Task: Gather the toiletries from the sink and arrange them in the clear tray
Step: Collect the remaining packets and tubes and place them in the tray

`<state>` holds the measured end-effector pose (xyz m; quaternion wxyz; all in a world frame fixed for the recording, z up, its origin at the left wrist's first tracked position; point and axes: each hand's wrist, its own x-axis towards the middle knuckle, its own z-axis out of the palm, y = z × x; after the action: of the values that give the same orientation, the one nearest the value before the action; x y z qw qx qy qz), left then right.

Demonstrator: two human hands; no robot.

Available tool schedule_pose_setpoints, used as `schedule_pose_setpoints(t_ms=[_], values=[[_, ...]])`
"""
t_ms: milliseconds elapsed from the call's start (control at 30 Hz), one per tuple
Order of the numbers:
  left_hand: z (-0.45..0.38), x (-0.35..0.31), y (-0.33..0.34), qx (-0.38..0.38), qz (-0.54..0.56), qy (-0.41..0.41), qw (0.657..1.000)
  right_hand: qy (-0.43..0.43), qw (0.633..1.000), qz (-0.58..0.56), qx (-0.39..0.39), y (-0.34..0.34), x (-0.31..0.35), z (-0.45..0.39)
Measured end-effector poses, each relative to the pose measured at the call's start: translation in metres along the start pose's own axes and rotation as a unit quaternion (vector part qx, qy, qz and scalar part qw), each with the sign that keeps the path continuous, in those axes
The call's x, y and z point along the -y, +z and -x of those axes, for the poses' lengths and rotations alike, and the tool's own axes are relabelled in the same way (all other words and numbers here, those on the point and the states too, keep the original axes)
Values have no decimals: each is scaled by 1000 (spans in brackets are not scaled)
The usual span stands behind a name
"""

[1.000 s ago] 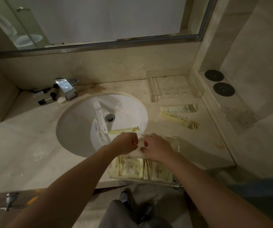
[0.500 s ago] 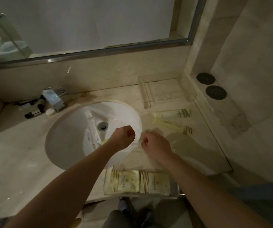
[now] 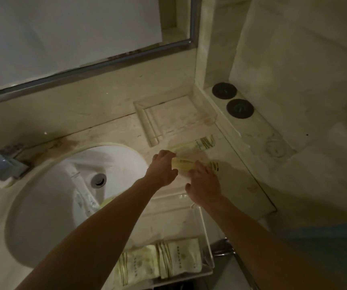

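Both hands reach over the marble counter (image 3: 43, 216) to the right of the white sink (image 3: 49, 206). The left hand (image 3: 163, 167) and the right hand (image 3: 203, 180) lie on the same long yellow sachet (image 3: 182, 164), one at each end, fingers curled down onto it; whether either has it truly pinched or only pressed flat cannot be told, as the hands hide most of it. Just beyond it lies a second sachet (image 3: 199, 144), untouched, its striped end pointing toward the wall ledge with two dark round discs (image 3: 224, 91). A clear tray (image 3: 207, 233) sits at the near edge of the counter, below the right wrist, and holds two pale striped packets (image 3: 158, 262) side by side at its near end (the far part of the tray is bare). A second clear tray (image 3: 147, 124) stands against the back wall, under the mirror (image 3: 64, 38). In the sink basin a white tube (image 3: 82, 193) lies beside the drain (image 3: 98, 180), and something yellow-green shows at the left forearm's edge. The tap (image 3: 3, 164) is at the far left, blurred.
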<state>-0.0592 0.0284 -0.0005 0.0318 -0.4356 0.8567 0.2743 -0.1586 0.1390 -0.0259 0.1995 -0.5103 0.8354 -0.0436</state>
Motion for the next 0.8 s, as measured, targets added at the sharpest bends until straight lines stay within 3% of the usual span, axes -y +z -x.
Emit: schedule_pose_setpoints(t_ms=[100,267,367,633,800], values=[[-22,-5,4,5,-28,-15,999,17,1000,12,7,5,-5,-14],[-46,-7,10,-32,-79,-39,996,29,990,37,-135,13,-9,-29],[-50,-6,17,-74,-94,-46,992,40,985,48,-161,17,-9,-32],[-57,-11,17,-98,9,-84,992,51,986,52,-152,12,-6,-31],[-56,-7,5,-75,227,-124,963,87,984,12,-156,8,0,-26]])
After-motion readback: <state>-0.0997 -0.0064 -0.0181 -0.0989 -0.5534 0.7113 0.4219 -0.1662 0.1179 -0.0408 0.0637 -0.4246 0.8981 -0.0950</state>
